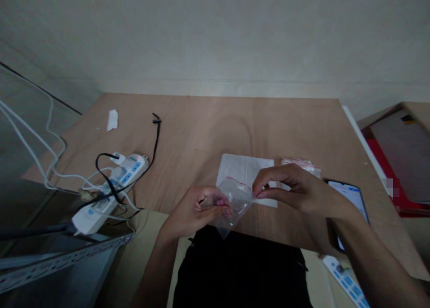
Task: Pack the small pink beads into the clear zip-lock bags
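Note:
Between my hands, over the table's front edge, hangs a clear zip-lock bag with a red line along its top. My left hand pinches the bag's left side between thumb and fingers. At the bag's upper right corner, my right hand grips the edge with thumb and forefinger. I cannot make out anything inside the bag. Behind it a white sheet of paper lies flat on the table. More clear bags with red lines lie just beyond my right hand, partly hidden by it.
A phone with a lit screen lies under my right forearm. On the left a white power strip carries tangled cables. A scrap of white paper is at the back left. Another power strip sits below the table, lower right.

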Action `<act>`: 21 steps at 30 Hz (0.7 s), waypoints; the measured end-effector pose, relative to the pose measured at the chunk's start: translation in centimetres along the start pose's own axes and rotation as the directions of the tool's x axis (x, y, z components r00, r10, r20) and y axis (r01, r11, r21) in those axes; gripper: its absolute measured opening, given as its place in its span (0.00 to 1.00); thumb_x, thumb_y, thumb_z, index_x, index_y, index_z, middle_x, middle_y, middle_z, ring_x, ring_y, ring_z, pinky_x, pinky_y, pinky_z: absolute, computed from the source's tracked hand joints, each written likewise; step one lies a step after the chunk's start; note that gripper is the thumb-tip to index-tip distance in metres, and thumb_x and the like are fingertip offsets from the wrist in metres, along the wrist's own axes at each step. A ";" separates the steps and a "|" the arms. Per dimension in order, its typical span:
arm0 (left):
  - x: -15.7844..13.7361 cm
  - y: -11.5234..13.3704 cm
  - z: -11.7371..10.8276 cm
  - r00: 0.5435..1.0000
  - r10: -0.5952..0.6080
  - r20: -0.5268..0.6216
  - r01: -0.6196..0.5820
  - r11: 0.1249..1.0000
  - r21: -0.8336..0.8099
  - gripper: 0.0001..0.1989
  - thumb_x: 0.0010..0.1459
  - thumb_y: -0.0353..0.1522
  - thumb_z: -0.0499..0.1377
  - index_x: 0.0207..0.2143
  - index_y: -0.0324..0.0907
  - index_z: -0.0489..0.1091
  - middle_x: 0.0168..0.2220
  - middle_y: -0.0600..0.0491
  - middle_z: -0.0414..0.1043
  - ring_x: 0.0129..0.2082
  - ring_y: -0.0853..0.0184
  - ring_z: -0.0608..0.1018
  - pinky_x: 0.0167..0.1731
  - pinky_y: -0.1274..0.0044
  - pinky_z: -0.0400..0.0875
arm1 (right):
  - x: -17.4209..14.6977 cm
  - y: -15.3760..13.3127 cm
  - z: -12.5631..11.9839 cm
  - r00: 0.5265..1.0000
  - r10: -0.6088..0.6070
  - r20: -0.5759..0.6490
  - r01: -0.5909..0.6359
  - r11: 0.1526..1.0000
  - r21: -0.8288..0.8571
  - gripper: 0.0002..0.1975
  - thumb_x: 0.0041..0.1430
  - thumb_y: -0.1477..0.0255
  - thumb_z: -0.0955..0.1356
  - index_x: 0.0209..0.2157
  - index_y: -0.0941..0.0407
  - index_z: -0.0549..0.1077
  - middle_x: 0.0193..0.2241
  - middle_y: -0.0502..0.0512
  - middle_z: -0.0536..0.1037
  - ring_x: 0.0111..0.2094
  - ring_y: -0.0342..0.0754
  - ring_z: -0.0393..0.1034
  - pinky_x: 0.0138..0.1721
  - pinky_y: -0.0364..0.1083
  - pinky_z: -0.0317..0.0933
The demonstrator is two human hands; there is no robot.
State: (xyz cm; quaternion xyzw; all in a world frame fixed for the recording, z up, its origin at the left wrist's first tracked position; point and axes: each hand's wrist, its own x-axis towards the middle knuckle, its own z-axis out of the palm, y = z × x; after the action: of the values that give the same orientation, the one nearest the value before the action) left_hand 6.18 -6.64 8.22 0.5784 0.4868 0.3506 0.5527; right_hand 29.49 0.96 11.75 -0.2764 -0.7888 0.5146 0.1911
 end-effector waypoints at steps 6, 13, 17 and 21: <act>-0.3 -0.1 -0.2 1.000 -0.007 0.025 0.006 0.998 0.058 0.06 0.52 0.34 0.65 0.28 0.40 0.75 0.24 0.55 0.76 0.26 0.70 0.77 0.28 0.80 0.72 | 0.0 -0.4 0.5 0.998 -0.062 0.024 0.064 0.993 -0.099 0.11 0.65 0.74 0.62 0.32 0.55 0.75 0.27 0.50 0.80 0.29 0.41 0.74 0.31 0.39 0.65; 0.0 0.8 0.0 0.964 0.205 -0.170 -0.183 0.973 0.139 0.07 0.54 0.32 0.66 0.37 0.41 0.77 0.35 0.51 0.81 0.36 0.67 0.81 0.39 0.78 0.75 | -1.2 -0.9 2.1 0.991 -0.103 -0.090 0.081 0.971 -0.224 0.06 0.65 0.72 0.66 0.39 0.52 0.75 0.34 0.49 0.80 0.35 0.41 0.75 0.37 0.39 0.66; 0.4 0.9 0.7 0.902 0.232 -0.363 -0.215 0.973 0.087 0.02 0.51 0.29 0.66 0.27 0.41 0.77 0.26 0.54 0.80 0.26 0.70 0.80 0.29 0.81 0.74 | -1.1 -0.9 4.0 0.957 -0.021 -0.289 0.018 1.000 -0.015 0.10 0.58 0.72 0.71 0.42 0.52 0.75 0.35 0.49 0.81 0.36 0.42 0.76 0.37 0.40 0.70; -0.1 0.7 1.1 0.875 0.233 -0.425 -0.238 0.970 0.042 0.02 0.50 0.28 0.66 0.27 0.41 0.76 0.25 0.54 0.79 0.25 0.70 0.80 0.27 0.81 0.74 | -0.5 -0.2 6.1 0.855 0.142 -0.499 0.001 0.962 0.275 0.06 0.53 0.70 0.74 0.34 0.53 0.79 0.29 0.50 0.82 0.31 0.44 0.76 0.34 0.43 0.71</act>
State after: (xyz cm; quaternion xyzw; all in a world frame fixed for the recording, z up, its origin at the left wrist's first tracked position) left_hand 7.34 -6.99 8.77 0.5392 0.5197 0.5361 0.3895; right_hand 26.25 -3.76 9.52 -0.4047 -0.6223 0.5295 0.4106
